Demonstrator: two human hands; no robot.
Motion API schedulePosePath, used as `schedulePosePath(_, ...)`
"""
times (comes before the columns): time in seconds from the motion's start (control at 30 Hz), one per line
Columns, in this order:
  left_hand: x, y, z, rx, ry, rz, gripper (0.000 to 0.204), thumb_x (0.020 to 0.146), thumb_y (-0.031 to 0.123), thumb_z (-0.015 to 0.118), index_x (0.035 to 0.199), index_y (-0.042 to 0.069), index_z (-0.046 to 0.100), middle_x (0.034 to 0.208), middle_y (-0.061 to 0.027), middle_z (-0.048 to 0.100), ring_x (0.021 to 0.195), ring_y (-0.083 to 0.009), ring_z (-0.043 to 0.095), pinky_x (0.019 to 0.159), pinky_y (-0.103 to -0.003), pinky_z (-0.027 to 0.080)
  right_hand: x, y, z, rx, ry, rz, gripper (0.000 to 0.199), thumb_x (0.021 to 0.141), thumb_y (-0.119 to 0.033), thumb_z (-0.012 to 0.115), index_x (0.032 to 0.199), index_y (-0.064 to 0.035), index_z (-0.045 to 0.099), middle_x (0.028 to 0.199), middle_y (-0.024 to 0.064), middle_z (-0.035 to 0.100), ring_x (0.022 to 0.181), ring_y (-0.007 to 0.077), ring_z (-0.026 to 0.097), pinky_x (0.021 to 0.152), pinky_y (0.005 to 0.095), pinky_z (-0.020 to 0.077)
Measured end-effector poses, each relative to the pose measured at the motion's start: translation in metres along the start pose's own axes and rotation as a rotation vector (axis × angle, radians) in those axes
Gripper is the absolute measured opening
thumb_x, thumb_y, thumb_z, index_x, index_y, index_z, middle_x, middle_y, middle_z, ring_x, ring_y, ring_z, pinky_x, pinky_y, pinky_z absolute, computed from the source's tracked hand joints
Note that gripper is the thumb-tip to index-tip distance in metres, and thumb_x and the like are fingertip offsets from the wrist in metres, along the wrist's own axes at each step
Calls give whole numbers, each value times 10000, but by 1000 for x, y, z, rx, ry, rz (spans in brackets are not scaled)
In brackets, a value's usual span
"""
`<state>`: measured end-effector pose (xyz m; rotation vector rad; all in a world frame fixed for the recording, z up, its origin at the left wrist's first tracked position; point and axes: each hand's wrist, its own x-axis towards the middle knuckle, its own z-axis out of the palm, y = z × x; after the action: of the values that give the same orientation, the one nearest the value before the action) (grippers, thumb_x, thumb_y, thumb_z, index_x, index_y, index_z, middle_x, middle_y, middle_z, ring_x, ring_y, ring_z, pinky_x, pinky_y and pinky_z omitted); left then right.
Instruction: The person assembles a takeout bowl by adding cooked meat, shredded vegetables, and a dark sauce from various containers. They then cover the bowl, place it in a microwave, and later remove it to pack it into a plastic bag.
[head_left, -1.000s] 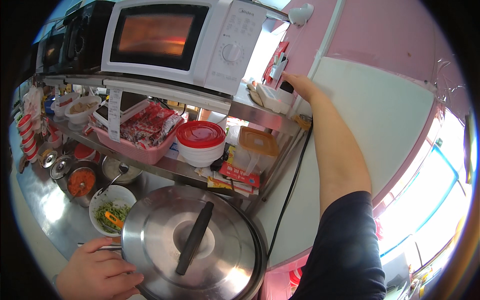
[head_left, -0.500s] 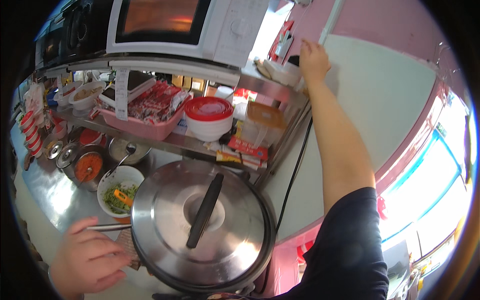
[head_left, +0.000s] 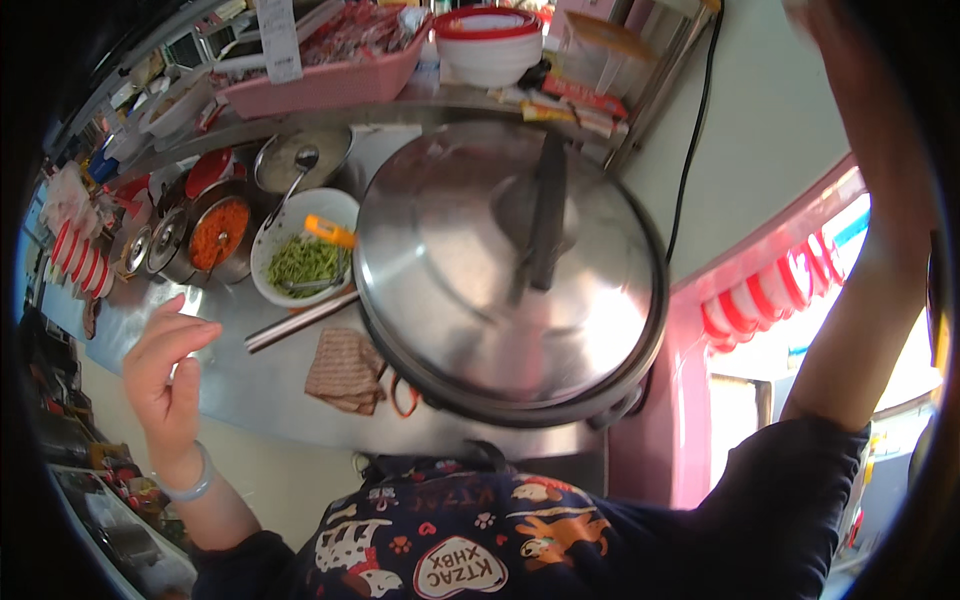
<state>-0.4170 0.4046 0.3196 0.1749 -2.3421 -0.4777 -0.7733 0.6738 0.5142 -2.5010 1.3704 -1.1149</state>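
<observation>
My left hand (head_left: 168, 385) is raised over the steel counter's left side with its fingers loosely bent and apart, holding nothing. A pale bracelet (head_left: 188, 478) circles that wrist. Nearest to it is a steel bar handle (head_left: 300, 322) that sticks out from beside a large round cooker. The cooker's domed steel lid (head_left: 440, 250) is on, with a black grip (head_left: 547, 215) across its top. My right hand (head_left: 815, 30) is stretched up at the upper right edge, beside the wall; it is blurred and partly cut off, so its fingers cannot be read.
A brown folded cloth (head_left: 342, 372) lies before the cooker. Left of the lid stand a white bowl (head_left: 345, 205) of chopped greens, a pot of orange shreds (head_left: 218, 235) and a steel pot with a ladle (head_left: 305, 158). Behind, a shelf bears a pink basket (head_left: 320, 88) and a red-lidded tub (head_left: 488, 55).
The view has tipped down, and the microwave has left it. My right arm has swung away to the right from the shelf's end. My left hand has drawn away from the bar handle.
</observation>
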Motion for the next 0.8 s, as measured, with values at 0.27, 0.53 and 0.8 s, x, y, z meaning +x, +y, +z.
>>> schedulePosePath(0.27, -146, -119, -40, -152, -184, -387, 161, 894, 119, 567, 913, -7, 667, 794, -107, 663, 771, -227, 635, 921, -405, 465, -86, -48, 288, 485, -398, 862, 293, 908, -162, 618, 1147, 8, 635, 996, 142, 666, 828, 235, 655, 718, 323, 527)
schedulePosePath(0.53, -252, -196, -55, -321, -487, -580, 162, 889, 100, 577, 917, -21, 680, 813, -142, 685, 757, -241, 663, 689, -313, 507, -88, 13, 574, 1260, 1236, 1526, 209, 945, -175, 544, 1082, -50, 641, 807, 17, 593, 614, 103, 474, 590, 262, 415)
schedulePosePath(0.8, -281, -248, -11, -398, -475, -614, 239, 930, 90, 510, 1115, 16, 641, 811, -124, 705, 711, -206, 687, 684, -316, 537, -62, 66, 589, 1235, 1595, 1473, 208, 930, -191, 564, 1110, -103, 620, 767, 1, 550, 586, 108, 419, 611, 293, 384)
